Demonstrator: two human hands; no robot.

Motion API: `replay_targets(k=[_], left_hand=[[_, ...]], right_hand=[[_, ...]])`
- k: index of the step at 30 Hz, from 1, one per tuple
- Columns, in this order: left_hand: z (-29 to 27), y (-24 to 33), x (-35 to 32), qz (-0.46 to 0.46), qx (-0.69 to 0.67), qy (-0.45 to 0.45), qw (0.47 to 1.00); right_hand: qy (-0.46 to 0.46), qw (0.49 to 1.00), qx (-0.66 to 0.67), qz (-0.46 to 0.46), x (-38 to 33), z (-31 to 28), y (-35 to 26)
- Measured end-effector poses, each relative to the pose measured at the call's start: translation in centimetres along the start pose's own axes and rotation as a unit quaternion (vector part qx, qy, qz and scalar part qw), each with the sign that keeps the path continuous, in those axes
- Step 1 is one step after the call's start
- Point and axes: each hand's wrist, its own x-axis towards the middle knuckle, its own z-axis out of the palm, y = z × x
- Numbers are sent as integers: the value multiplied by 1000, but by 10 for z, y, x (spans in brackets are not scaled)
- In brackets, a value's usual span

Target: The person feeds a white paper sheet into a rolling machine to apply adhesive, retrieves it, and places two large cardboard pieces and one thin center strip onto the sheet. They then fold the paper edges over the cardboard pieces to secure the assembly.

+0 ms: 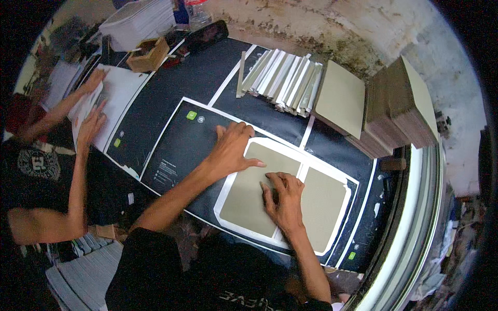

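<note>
Two grey boards lie side by side on a white sheet, with a narrow strip between them. White paper borders show around the boards, and the corners look cut at an angle. My left hand rests at the upper left edge of the left board, thumb stretched across it and fingers apart. My right hand lies over that board's right part and the strip, its fingers bent but spread, with nothing visible in them. The right board is mostly uncovered. Beneath everything is a black mat with white lines.
Behind the boards lies a row of grey and white strips. Stacks of grey boards stand at the far right, beside a curved pale edge. On the left, a co-worker's hands work on a white sheet, near a small wooden box.
</note>
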Motion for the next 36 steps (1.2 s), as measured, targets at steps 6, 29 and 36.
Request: replay_targets(k=[6, 29, 36], left_hand=[[6, -13, 3, 6, -70, 7, 998], [14, -39, 15, 44, -275, 33, 960], [3, -29, 6, 34, -276, 38, 960]], right_hand=[[-59, 997, -19, 42, 12, -8, -8], [-65, 997, 17, -26, 122, 33, 44], [-87, 994, 23, -68, 118, 20, 38]])
